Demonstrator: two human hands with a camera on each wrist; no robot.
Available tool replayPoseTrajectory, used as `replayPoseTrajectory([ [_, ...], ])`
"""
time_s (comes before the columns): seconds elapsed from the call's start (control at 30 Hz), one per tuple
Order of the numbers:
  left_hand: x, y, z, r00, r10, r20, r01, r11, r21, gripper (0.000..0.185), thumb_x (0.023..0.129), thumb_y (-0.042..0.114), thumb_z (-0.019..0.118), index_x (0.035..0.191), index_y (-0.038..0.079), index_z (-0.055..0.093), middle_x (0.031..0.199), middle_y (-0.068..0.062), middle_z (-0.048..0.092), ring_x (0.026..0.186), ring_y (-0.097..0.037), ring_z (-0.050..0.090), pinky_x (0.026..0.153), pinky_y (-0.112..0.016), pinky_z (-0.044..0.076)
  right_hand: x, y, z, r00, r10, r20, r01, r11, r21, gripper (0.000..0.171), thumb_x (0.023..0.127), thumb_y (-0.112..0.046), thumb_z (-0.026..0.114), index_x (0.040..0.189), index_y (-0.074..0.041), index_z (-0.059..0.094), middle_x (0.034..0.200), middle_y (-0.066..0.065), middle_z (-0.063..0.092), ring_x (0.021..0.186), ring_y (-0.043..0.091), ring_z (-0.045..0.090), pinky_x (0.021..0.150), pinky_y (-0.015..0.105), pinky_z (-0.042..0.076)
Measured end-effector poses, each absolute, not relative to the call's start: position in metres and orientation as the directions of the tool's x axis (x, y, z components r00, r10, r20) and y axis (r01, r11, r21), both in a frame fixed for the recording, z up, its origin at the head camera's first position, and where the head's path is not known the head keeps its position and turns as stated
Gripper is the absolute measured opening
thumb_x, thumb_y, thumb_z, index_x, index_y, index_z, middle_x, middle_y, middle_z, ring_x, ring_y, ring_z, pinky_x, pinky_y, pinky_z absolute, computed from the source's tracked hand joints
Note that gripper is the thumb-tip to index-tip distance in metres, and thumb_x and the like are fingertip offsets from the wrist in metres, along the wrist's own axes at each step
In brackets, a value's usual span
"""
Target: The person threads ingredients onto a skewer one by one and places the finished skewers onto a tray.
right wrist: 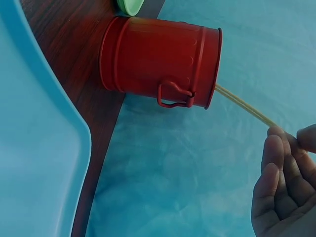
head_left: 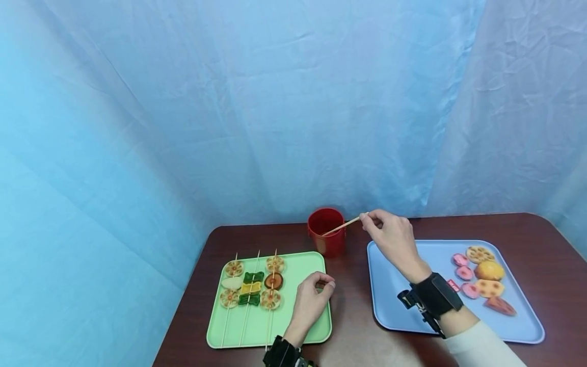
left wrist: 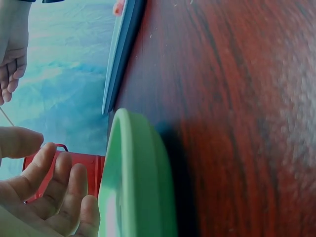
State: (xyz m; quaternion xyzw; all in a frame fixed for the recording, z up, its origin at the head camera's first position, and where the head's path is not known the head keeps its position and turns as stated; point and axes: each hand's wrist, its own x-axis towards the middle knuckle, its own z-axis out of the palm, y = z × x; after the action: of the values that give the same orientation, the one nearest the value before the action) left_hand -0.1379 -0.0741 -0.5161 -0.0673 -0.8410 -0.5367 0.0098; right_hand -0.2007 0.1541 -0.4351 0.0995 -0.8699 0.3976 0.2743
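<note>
Between thumb and fingers, my right hand (head_left: 393, 243) pinches the end of a thin wooden skewer (head_left: 347, 225). The skewer's other end slants into the red metal bucket (head_left: 331, 246) at the table's back edge. In the right wrist view, the skewer (right wrist: 244, 105) looks doubled, possibly two sticks side by side. Over the right part of the green tray (head_left: 298, 334) is my left hand (head_left: 309, 303), its fingers loosely bent and holding nothing. On that tray lie several skewers threaded with toy food, including a mushroom slice (head_left: 273, 281) and a yellow piece (head_left: 250, 288).
A blue tray (head_left: 394, 311) stands at the right, partly beneath my right forearm. It carries loose toy food: a lotus root slice (head_left: 479, 254), pink rounds (head_left: 464, 273), a yellow rounded piece (head_left: 489, 270) and a reddish piece (head_left: 501, 306). Blue cloth (head_left: 293, 112) hangs behind the table.
</note>
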Motion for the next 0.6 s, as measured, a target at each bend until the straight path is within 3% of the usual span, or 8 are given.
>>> replayPoseTrajectory([
  [0.33, -0.138, -0.073, -0.516, -0.991, 0.093, 0.093, 0.124, 0.414, 0.902, 0.009, 0.093, 0.016, 0.072, 0.095, 0.008, 0.076, 0.089, 0.004, 0.071, 0.079, -0.008, 0.065, 0.071, -0.022, 0.049, -0.185, 0.166, -0.432, -0.76, 0.098, 0.642, -0.395, 0.715, -0.577, 0.013, 0.098, -0.017, 0.068, 0.094, -0.008, 0.078, 0.077, 0.001, 0.072, 0.068, 0.017, 0.065, 0.063, 0.033, 0.049],
  [0.47, -0.138, -0.074, -0.517, -0.99, 0.096, 0.101, 0.132, 0.411, 0.902, 0.009, 0.093, 0.017, 0.071, 0.094, 0.009, 0.076, 0.087, 0.005, 0.071, 0.078, -0.006, 0.065, 0.071, -0.022, 0.049, -0.175, 0.178, -0.428, -0.738, 0.108, 0.666, -0.402, 0.722, -0.562, 0.01, 0.097, -0.015, 0.068, 0.098, -0.009, 0.077, 0.08, 0.001, 0.072, 0.069, 0.015, 0.065, 0.066, 0.022, 0.046],
  [0.6, -0.139, -0.074, -0.517, -0.99, 0.097, 0.099, 0.13, 0.411, 0.902, 0.01, 0.094, 0.017, 0.07, 0.095, 0.009, 0.076, 0.087, 0.007, 0.07, 0.078, -0.005, 0.064, 0.071, -0.023, 0.05, -0.162, 0.191, -0.428, -0.729, 0.149, 0.669, -0.408, 0.69, -0.598, 0.009, 0.097, -0.011, 0.07, 0.1, -0.009, 0.077, 0.081, 0.001, 0.073, 0.07, 0.003, 0.061, 0.067, 0.011, 0.042],
])
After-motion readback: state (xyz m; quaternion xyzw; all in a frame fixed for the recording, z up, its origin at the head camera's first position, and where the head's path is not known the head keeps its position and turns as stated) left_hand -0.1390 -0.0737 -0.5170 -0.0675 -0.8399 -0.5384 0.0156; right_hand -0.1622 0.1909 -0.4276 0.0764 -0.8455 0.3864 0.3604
